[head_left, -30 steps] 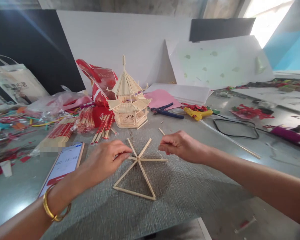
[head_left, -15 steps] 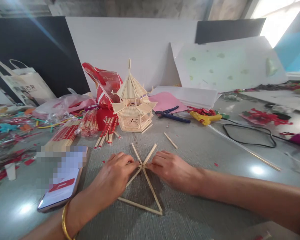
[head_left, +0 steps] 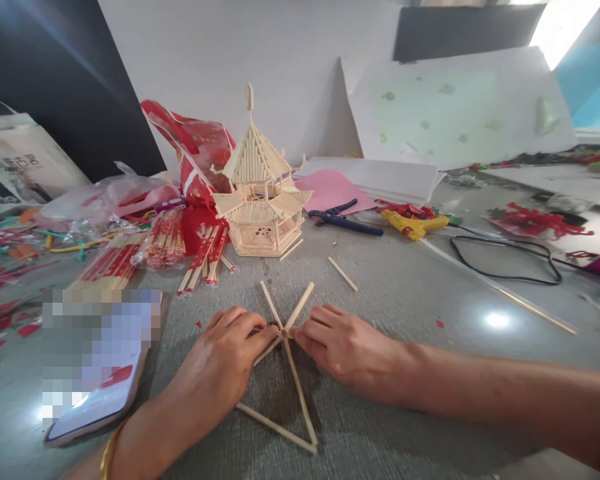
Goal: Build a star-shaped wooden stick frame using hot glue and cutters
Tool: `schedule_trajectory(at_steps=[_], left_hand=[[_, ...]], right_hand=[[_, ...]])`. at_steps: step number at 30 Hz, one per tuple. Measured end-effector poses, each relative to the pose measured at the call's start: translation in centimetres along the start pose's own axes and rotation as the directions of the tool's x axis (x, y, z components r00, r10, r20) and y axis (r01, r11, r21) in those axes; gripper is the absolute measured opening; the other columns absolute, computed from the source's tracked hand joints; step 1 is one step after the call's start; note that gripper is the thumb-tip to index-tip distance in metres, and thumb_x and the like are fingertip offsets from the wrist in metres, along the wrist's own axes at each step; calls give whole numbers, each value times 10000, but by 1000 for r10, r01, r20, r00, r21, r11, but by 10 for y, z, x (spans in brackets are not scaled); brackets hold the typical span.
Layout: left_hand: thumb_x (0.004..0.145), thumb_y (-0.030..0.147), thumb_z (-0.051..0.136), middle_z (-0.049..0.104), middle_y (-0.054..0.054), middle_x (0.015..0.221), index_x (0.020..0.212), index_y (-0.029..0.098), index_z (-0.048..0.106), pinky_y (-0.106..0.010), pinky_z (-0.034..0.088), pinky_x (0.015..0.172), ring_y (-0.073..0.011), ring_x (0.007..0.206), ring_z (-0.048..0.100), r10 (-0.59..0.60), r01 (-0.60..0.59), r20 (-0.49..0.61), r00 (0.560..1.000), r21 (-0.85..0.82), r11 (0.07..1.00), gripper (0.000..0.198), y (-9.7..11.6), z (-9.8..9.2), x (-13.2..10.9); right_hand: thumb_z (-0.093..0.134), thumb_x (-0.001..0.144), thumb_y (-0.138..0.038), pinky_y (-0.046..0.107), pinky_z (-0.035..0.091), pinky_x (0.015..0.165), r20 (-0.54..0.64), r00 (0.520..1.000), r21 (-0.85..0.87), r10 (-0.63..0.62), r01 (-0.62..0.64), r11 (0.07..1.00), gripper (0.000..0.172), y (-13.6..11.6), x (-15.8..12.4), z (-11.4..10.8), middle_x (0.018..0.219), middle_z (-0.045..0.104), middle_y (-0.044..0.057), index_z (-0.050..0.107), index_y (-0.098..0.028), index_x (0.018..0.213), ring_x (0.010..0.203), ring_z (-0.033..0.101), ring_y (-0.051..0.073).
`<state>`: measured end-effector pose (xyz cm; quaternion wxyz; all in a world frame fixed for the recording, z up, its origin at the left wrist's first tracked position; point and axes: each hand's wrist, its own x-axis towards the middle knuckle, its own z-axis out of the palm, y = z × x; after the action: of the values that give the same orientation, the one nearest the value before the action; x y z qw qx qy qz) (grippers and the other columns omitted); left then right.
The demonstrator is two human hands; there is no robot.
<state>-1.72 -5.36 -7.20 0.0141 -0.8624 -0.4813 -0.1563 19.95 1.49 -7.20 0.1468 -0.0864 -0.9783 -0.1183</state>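
Observation:
A star-like frame of wooden sticks (head_left: 299, 390) lies on the grey table, several sticks meeting at one hub. From the left, my left hand (head_left: 237, 343) pinches at the hub with thumb and index finger, partly covering a stick. My right hand (head_left: 333, 340) is closed at the hub's other side, its fingertips on the sticks there. One crosswise stick (head_left: 277, 427) joins two outer ends near me, its left part hidden by my left hand. Beyond the frame stands a small pavilion model (head_left: 260, 200) built of similar sticks.
A phone (head_left: 107, 373) lies to the left, near wrapped chopsticks (head_left: 207, 257). Dark blue pliers (head_left: 347, 219) and a yellow glue gun (head_left: 414, 223) with a glue stick and black cord lie behind, to the right. A loose stick (head_left: 343, 273) rests beyond my right hand.
The camera view has tilted down and shifted slightly. Both hands keep their hold at the hub, with no clear movement of the frame on the table.

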Motion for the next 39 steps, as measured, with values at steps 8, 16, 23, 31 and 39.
schedule_trajectory(at_steps=[8, 16, 23, 31, 39], left_hand=[[891, 86, 434, 612, -52, 937, 1119, 223, 595, -366, 445, 756, -217, 875, 515, -11, 11, -11, 1000, -18, 1000, 311, 0, -2, 2], [906, 114, 444, 625, -44, 916, 1033, 213, 624, -367, 420, 766, -210, 869, 523, -53, 52, -41, 998, -20, 998, 242, 0, -1, 5], [904, 126, 460, 626, -30, 850, 946, 208, 662, -356, 422, 762, -198, 836, 533, -94, 95, 6, 996, -66, 993, 221, -9, -1, 9], [898, 111, 459, 615, -17, 834, 917, 202, 648, -330, 426, 763, -182, 823, 542, -89, 88, -5, 996, -121, 989, 210, -10, 1, 12], [906, 123, 444, 600, -17, 826, 893, 200, 637, -316, 424, 758, -179, 826, 536, -84, 85, 14, 996, -116, 990, 208, -10, 1, 11]], right_hand=[[490, 835, -80, 308, 432, 678, 88, 989, 92, 117, -125, 988, 250, 9, 2, -2, 810, 594, 76, 567, -67, 1073, 737, 537, 172], [408, 930, -169, 306, 447, 812, 147, 964, 263, 223, -255, 930, 206, 5, 9, -4, 881, 601, 79, 608, -127, 904, 866, 548, 156], [499, 867, -146, 265, 422, 739, 215, 918, 331, 332, -388, 860, 143, 4, 15, -5, 810, 618, 44, 611, -128, 779, 784, 551, 140], [510, 884, -199, 279, 408, 793, 305, 874, 296, 379, -465, 834, 134, 5, 18, -10, 883, 648, 58, 621, -135, 847, 860, 582, 165], [465, 922, -233, 295, 415, 837, 270, 925, 332, 268, -351, 876, 186, 10, 13, -15, 907, 650, 64, 627, -145, 950, 897, 594, 170]])
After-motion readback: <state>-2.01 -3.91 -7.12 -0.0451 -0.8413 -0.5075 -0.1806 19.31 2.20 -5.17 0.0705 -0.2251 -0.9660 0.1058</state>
